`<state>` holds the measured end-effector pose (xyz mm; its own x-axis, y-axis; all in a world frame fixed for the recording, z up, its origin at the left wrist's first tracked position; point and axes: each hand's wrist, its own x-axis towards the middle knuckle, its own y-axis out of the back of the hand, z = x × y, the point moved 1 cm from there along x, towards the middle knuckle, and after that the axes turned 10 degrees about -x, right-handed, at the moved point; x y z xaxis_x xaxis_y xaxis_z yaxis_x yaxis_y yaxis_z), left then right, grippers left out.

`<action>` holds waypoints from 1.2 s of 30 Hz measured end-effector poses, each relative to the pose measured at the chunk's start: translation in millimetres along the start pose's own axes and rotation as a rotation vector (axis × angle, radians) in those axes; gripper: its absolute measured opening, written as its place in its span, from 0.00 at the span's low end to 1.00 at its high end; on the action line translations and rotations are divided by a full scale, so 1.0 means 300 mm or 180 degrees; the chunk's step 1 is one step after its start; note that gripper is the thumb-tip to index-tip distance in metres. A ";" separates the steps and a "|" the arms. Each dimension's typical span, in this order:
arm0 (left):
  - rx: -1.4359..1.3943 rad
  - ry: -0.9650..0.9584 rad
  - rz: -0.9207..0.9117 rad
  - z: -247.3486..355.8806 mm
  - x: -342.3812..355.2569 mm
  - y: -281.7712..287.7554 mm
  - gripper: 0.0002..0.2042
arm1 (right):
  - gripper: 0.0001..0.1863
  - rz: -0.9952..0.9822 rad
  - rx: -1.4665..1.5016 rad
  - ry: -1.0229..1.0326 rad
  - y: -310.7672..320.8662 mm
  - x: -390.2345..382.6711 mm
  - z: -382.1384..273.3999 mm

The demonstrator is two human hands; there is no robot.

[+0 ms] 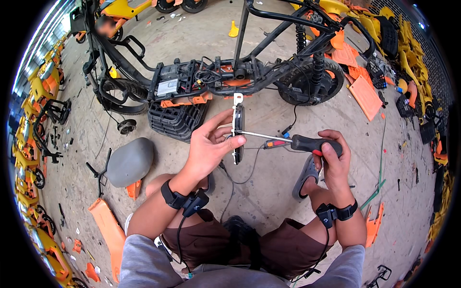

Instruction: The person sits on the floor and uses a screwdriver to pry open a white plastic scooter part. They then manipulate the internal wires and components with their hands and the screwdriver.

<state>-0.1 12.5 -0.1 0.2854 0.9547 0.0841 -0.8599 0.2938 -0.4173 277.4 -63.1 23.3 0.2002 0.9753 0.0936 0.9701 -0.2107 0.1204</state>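
My left hand grips a thin part with a white mounting frame and a dark, rounded body, held upright and seen edge-on; its kind does not show. In my right hand is a screwdriver with a black-and-red handle, fingers wrapped round it. The shaft lies level, pointing left, and its tip meets the side of the dark body near my left fingers. Whether the tip sits in a screw is too small to tell. Beyond both hands stands a stripped black scooter frame.
A grey seat lies at the left, near a long orange panel. Under the frame sits a black ribbed crate. A cable runs over the floor between my feet. Orange panels and yellow body parts lie at the right.
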 end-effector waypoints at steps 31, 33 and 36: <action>0.0520 0.0215 0.0009 -0.007 -0.004 -0.021 0.24 | 0.15 0.0173 0.0229 -0.0721 0.005 0.032 0.012; 0.0460 0.0221 0.0062 -0.011 -0.004 -0.020 0.25 | 0.16 0.0098 0.0191 -0.0774 0.014 0.035 0.021; 0.0377 0.0318 0.0080 -0.012 -0.005 -0.015 0.26 | 0.18 0.0079 0.0108 -0.0774 0.012 0.039 0.027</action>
<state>4.9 9.5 -1.7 0.2989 0.9541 -0.0179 -0.9095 0.2791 -0.3082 284.5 -51.9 16.7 0.2471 0.9580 -0.1452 0.9677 -0.2364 0.0872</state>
